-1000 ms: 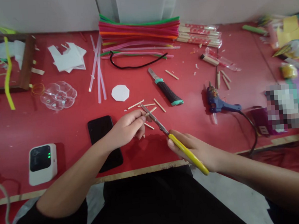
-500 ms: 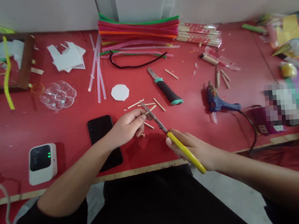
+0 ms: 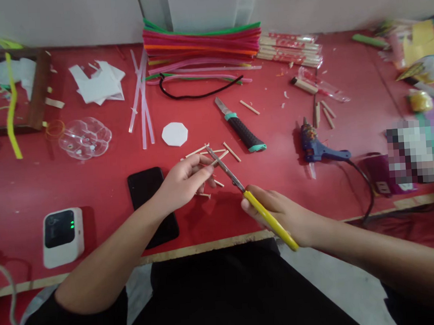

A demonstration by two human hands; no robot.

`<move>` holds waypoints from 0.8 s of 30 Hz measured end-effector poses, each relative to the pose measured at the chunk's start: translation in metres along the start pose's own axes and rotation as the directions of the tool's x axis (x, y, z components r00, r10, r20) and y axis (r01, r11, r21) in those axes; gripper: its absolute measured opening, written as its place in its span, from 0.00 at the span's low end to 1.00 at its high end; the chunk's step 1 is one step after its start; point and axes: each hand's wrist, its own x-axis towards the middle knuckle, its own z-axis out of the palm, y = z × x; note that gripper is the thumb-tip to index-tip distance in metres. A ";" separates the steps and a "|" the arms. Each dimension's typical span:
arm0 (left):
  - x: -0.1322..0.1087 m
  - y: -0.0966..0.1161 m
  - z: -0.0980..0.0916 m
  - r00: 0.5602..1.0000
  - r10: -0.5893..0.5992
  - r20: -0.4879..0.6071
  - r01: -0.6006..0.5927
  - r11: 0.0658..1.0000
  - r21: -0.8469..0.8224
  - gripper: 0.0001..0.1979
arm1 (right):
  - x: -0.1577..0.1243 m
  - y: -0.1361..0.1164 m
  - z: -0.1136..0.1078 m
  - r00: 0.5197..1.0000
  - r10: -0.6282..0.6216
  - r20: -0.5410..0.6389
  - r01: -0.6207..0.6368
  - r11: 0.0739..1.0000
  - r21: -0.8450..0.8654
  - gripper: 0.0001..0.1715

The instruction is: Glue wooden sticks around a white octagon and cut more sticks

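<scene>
My right hand (image 3: 272, 208) is closed around the yellow handles of a pair of scissors (image 3: 267, 219), whose blades point up and left. My left hand (image 3: 185, 183) pinches a thin wooden stick (image 3: 222, 157), and the scissor blades cross it just beyond my fingertips. Short cut pieces of stick lie on the red table around the blades, among them one piece (image 3: 232, 152) to the right and another (image 3: 203, 195) below my left fingers. A white octagonal piece (image 3: 175, 134) lies just beyond my left hand.
A craft knife (image 3: 240, 131) lies beyond the scissors. Right of it rests a blue glue gun (image 3: 320, 148) with its cord. A black phone (image 3: 146, 187) is partly under my left forearm, near a white device (image 3: 62, 237). Pipe cleaners (image 3: 201, 42) are stacked at the back.
My left fingers have shifted slightly, and the held stick reaches farther past the blades. A cut piece below my left hand now shows more fully. The scissors have barely moved.
</scene>
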 end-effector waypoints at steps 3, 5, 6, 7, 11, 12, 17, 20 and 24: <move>-0.001 0.000 0.002 1.000 0.027 -0.006 -0.027 0.999 0.043 0.07 | 0.001 0.001 -0.001 1.000 0.021 0.021 -0.021 1.000 -0.023 0.30; -0.001 -0.001 0.002 0.998 0.054 -0.006 -0.054 0.996 0.076 0.08 | 0.000 0.001 -0.001 0.999 0.022 0.032 -0.021 0.999 -0.040 0.30; -0.001 -0.002 0.002 0.997 0.074 -0.007 -0.073 0.993 0.094 0.08 | -0.001 0.001 -0.001 0.999 0.010 0.036 -0.009 0.999 -0.049 0.30; -0.001 -0.003 0.002 0.995 0.095 -0.006 -0.094 0.989 0.110 0.08 | -0.001 0.001 -0.001 0.999 -0.020 0.043 0.023 0.998 -0.064 0.30; -0.002 -0.005 0.003 0.987 0.162 0.020 -0.164 0.976 0.146 0.09 | -0.003 0.004 0.000 0.974 -0.216 0.067 0.224 0.963 -0.151 0.34; -0.003 -0.006 0.003 0.985 0.171 0.031 -0.174 0.973 0.154 0.09 | -0.002 0.004 0.000 0.960 -0.270 0.073 0.279 0.943 -0.183 0.35; -0.004 -0.007 0.005 0.975 0.218 0.047 -0.223 0.950 0.217 0.08 | -0.002 0.003 0.000 0.911 -0.404 0.077 0.409 0.870 -0.276 0.37; -0.004 -0.007 0.007 0.975 0.221 0.021 -0.220 0.948 0.231 0.09 | -0.003 0.000 0.002 0.958 -0.282 0.053 0.287 0.943 -0.171 0.32; -0.004 -0.008 0.010 0.974 0.227 -0.019 -0.213 0.937 0.275 0.09 | -0.004 0.000 0.004 0.959 -0.271 0.086 0.276 0.959 -0.063 0.29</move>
